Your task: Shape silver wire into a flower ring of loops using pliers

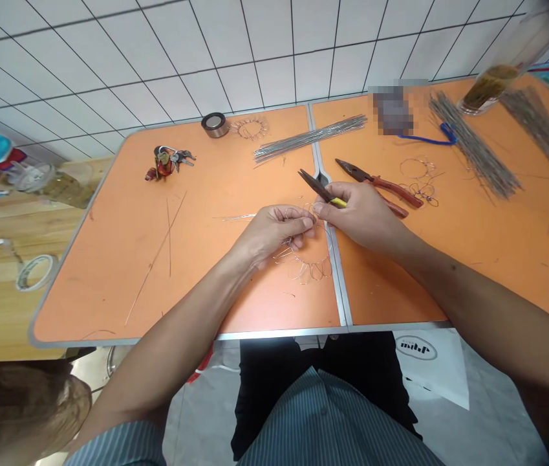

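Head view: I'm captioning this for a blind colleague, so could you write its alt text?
A person's left hand holds a looped ring of thin coppery wire over an orange table, while the right hand beside it grips black-nosed, yellow-handled metal pliers. Red-handled, dark-nosed pliers lie to the right, with a bundle of straight silvery wires beyond the hands.

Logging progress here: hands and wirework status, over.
Left hand pinching looped wire. Right hand gripping yellow-handled pliers. Red-handled pliers lie beside right hand.
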### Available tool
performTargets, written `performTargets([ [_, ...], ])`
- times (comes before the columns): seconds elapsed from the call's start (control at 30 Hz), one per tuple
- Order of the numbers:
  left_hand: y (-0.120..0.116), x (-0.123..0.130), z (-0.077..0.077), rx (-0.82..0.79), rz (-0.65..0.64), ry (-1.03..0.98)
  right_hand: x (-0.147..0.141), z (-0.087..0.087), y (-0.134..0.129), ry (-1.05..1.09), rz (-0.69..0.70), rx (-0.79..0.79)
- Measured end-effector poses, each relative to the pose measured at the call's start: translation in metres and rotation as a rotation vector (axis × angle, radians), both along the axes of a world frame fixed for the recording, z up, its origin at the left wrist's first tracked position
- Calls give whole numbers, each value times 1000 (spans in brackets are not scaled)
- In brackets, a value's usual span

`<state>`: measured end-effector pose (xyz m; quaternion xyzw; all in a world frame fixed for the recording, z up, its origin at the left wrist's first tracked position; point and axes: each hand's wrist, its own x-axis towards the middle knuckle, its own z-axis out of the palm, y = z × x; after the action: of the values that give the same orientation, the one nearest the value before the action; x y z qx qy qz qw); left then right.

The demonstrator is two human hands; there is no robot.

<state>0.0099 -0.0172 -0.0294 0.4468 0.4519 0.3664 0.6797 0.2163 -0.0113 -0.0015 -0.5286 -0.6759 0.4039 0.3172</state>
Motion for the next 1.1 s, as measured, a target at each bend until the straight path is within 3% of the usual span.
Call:
performTargets([
  [0.5, -1, -3, 5, -26, -62, 72, -4, -1, 0, -27, 68, 87],
  [1.1, -2, 3, 6, -12, -45, 60, -11, 4, -5, 119, -15, -14],
])
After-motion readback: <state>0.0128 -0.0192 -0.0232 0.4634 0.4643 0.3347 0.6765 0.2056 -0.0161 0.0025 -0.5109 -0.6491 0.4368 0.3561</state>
